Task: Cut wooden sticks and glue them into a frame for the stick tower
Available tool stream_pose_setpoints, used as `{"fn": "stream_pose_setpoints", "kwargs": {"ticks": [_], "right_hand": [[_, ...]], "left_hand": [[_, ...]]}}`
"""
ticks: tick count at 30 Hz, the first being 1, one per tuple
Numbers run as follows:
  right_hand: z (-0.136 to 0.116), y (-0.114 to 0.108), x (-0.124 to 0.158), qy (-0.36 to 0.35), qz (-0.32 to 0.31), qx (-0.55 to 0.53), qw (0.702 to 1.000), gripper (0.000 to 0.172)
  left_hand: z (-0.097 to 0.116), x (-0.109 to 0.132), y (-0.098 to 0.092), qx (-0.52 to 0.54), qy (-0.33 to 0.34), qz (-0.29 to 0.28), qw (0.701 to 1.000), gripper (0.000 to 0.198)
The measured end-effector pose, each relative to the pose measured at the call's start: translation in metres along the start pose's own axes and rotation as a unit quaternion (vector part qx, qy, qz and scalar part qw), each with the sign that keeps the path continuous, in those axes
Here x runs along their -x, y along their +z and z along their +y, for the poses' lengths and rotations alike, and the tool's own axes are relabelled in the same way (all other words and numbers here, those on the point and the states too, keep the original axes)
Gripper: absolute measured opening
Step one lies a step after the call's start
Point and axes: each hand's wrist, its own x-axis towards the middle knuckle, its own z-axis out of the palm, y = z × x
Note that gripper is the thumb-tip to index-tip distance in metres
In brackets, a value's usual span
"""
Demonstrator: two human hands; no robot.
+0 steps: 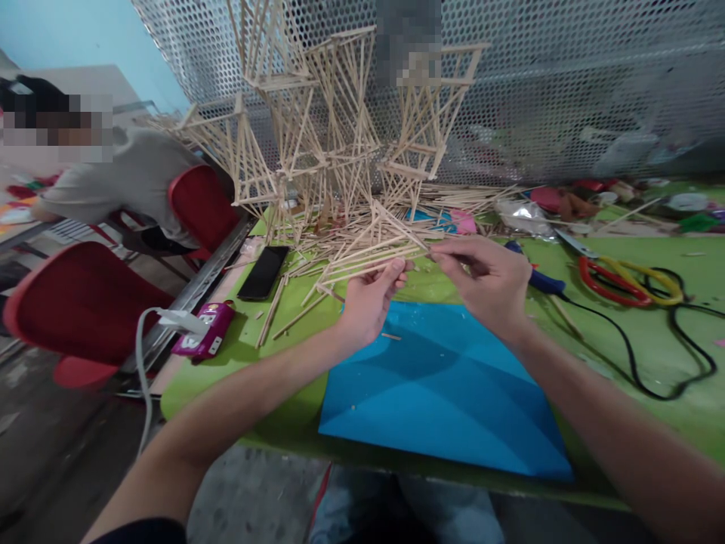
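Above the blue sheet [436,378], my left hand [371,298] is closed around a small frame of thin wooden sticks [362,264], its thumb pressed on the lower sticks. My right hand [487,276] pinches the right end of the same frame, at a stick tip near the thumb and forefinger. The frame tapers to a peak at the top, where its sticks meet. Behind it spreads a loose pile of wooden sticks [334,234]. Several tall lattice structures of sticks [300,136] stand past the pile, against the perforated metal panel.
Right of my hands lie scissors [615,283] with red and yellow handles and a blue-handled tool [544,281] on a black cord. On the left are a black phone [263,273] and a purple power strip [207,332]. A person [124,170] sits beyond a red chair [84,302].
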Motion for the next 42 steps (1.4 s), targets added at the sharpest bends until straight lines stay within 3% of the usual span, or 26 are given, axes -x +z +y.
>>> {"fn": "stream_pose_setpoints", "kwargs": {"ticks": [6, 14, 23, 29, 36, 40, 42], "right_hand": [[-0.002, 0.000, 0.000, -0.015, 0.002, -0.003, 1.000, 0.013], [0.004, 0.001, -0.001, -0.039, 0.012, 0.004, 0.999, 0.013], [0.004, 0.000, -0.002, -0.093, 0.009, 0.013, 0.996, 0.016], [0.002, 0.000, -0.004, -0.145, 0.004, 0.051, 0.988, 0.030], [0.002, -0.003, -0.004, -0.137, 0.009, 0.061, 0.989, 0.012], [0.002, -0.012, -0.011, -0.099, -0.041, -0.034, 0.994, 0.007], [0.005, -0.016, -0.019, -0.052, 0.003, -0.149, 0.987, 0.014]], "left_hand": [[0.005, 0.002, 0.005, 0.027, -0.015, 0.010, 0.999, 0.025], [0.020, 0.006, 0.011, 0.127, -0.123, 0.009, 0.984, 0.027], [0.018, 0.007, 0.009, 0.168, -0.140, -0.003, 0.976, 0.030], [0.014, 0.005, 0.007, 0.159, -0.131, -0.008, 0.978, 0.032], [0.014, 0.006, 0.007, 0.148, -0.120, -0.026, 0.981, 0.031], [0.016, 0.006, 0.006, 0.143, -0.112, -0.020, 0.983, 0.031], [0.017, 0.005, 0.005, 0.147, -0.110, -0.013, 0.983, 0.031]]}}
